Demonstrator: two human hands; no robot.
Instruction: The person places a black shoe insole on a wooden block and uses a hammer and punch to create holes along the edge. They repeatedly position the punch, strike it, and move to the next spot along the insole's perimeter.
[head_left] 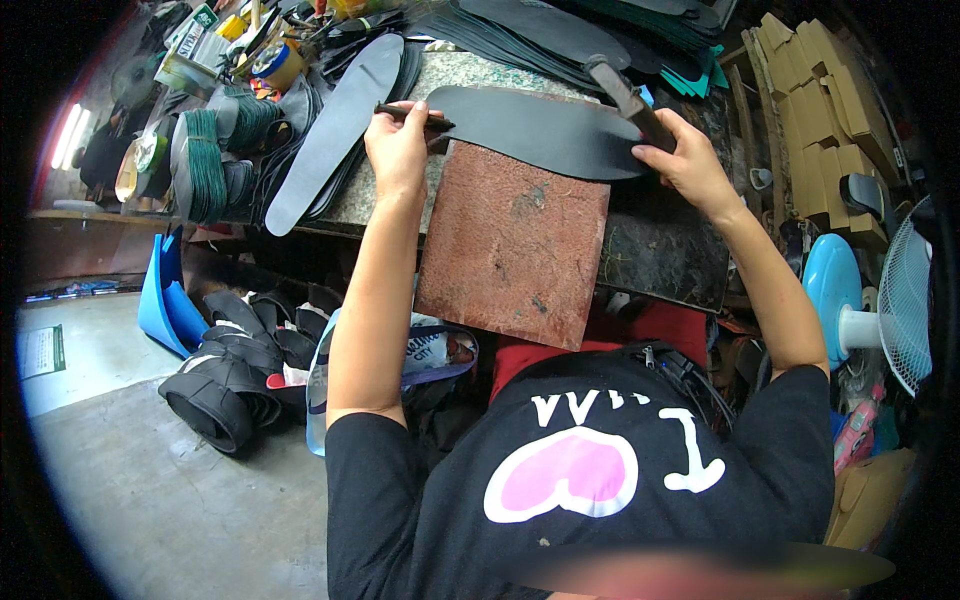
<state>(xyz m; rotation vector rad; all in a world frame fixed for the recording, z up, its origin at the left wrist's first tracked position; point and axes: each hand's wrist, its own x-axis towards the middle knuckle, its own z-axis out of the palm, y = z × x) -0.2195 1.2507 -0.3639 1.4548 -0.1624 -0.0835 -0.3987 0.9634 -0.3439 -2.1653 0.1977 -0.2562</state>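
Note:
A dark grey shoe-sole piece (540, 130) lies across the bench, over the far end of a worn reddish-brown board (515, 245). At its left end, my left hand (397, 155) is closed around a thin dark rod-like tool (437, 123), perhaps a punch; its tip is hard to make out. My right hand (692, 168) grips a hammer (628, 100) by the handle, with the head pointing up and away. The thumb of that hand is at the sole piece's right end; whether it presses on it I cannot tell.
Stacked sole pieces lie at the left (335, 140) and along the back (520, 45). Green-corded bundles (205, 165) and a jar (277, 65) stand farther left. At right are cardboard boxes (835, 90) and a blue fan (830, 285). Black pieces (225, 390) are heaped on the floor.

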